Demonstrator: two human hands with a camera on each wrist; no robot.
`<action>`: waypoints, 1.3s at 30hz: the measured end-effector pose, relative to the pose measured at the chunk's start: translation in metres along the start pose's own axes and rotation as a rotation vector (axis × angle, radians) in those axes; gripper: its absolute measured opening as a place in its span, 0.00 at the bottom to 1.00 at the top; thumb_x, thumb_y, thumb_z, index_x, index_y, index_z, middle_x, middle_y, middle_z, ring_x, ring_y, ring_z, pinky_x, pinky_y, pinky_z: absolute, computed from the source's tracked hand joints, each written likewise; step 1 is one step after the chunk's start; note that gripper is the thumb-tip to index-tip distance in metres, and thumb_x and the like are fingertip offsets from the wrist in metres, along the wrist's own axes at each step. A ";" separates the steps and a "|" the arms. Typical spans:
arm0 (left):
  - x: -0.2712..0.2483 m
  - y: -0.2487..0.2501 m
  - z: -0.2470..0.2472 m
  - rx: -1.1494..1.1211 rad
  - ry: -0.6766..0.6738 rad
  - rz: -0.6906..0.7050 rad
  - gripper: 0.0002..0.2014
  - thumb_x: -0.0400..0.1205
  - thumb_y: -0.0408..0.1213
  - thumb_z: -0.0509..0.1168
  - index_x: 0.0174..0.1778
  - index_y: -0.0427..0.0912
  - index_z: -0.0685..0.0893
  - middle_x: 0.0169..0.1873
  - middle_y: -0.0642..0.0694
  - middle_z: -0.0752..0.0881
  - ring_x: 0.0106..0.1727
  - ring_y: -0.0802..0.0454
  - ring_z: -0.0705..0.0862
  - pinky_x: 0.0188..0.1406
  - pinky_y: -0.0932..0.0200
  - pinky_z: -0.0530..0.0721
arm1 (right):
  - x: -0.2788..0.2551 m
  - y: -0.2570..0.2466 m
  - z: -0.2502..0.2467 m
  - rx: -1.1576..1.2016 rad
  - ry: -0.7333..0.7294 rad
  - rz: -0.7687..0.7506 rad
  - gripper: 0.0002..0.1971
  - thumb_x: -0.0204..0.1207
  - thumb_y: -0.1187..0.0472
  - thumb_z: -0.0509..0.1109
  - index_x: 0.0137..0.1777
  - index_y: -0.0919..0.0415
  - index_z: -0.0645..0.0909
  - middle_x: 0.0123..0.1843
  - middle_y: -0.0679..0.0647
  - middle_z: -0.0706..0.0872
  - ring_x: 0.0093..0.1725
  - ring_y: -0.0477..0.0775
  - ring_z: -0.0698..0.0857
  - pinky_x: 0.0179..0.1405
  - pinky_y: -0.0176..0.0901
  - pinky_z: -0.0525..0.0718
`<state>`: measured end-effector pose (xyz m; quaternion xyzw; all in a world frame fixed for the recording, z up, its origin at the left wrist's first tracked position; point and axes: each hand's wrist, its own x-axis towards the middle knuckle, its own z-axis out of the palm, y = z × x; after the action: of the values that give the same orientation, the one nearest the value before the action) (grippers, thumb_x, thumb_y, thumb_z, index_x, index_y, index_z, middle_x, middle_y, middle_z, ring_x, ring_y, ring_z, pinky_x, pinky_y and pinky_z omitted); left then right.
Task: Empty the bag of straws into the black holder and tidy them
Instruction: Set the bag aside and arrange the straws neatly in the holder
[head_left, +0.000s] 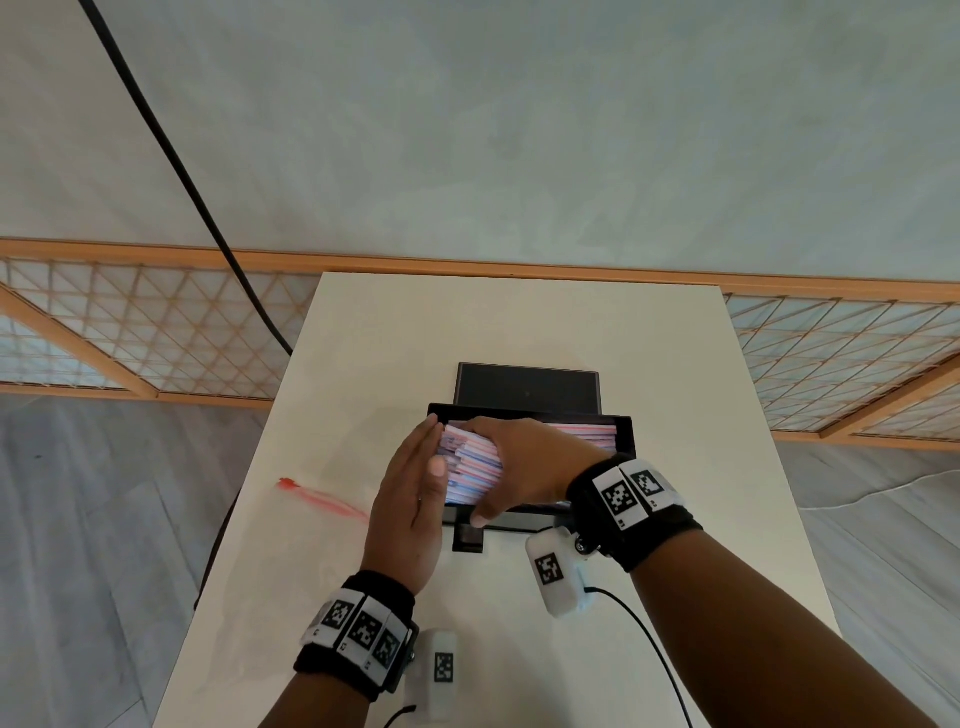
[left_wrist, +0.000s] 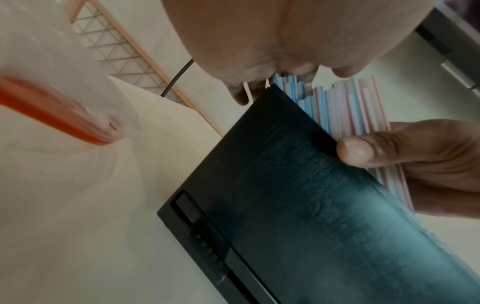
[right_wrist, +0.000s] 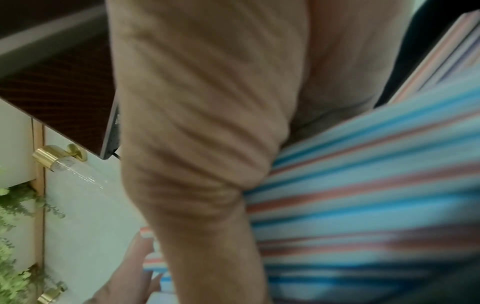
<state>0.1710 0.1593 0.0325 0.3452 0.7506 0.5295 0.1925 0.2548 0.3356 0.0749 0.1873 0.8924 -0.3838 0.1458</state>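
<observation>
The black holder (head_left: 625, 434) stands in the middle of the white table, its lid (head_left: 527, 387) tipped up behind it. A bundle of pink, blue and white striped straws (head_left: 470, 467) lies across it, sticking out at the left end. My right hand (head_left: 519, 457) grips this bundle from above, thumb (left_wrist: 363, 150) on the near side. My left hand (head_left: 415, 483) is flat with straight fingers, its palm against the straws' left ends (left_wrist: 345, 107). More straws (head_left: 587, 436) lie in the holder's right part. The bag (head_left: 322, 501), clear with a red zip, lies flat to the left.
The table (head_left: 519, 322) is narrow, with its edges close on the left and right. A black cable (head_left: 171, 150) hangs down at the far left. A wooden lattice panel (head_left: 156, 322) runs behind the table. A wire (head_left: 644, 634) trails from my right wrist.
</observation>
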 end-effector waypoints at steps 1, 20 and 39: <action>0.000 0.000 0.000 0.002 0.003 0.001 0.32 0.86 0.59 0.49 0.82 0.47 0.74 0.81 0.58 0.74 0.81 0.64 0.71 0.81 0.60 0.71 | 0.000 -0.001 0.000 -0.009 -0.001 0.000 0.45 0.50 0.43 0.89 0.70 0.42 0.74 0.55 0.44 0.87 0.54 0.49 0.87 0.60 0.56 0.88; -0.011 0.001 0.006 -0.079 0.042 0.014 0.31 0.87 0.58 0.49 0.82 0.45 0.72 0.78 0.52 0.77 0.80 0.56 0.75 0.80 0.45 0.75 | -0.038 -0.004 0.024 -0.186 0.278 0.049 0.47 0.60 0.35 0.84 0.78 0.49 0.71 0.68 0.49 0.78 0.68 0.55 0.77 0.68 0.58 0.79; -0.010 0.001 0.007 -0.092 0.022 0.009 0.36 0.86 0.64 0.48 0.82 0.44 0.72 0.82 0.52 0.73 0.85 0.58 0.67 0.86 0.44 0.65 | -0.014 -0.010 0.025 -0.037 0.173 0.102 0.38 0.56 0.44 0.86 0.64 0.48 0.73 0.56 0.50 0.89 0.54 0.57 0.88 0.54 0.56 0.88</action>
<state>0.1830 0.1575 0.0302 0.3336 0.7258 0.5683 0.1975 0.2654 0.3073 0.0699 0.2621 0.8979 -0.3417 0.0909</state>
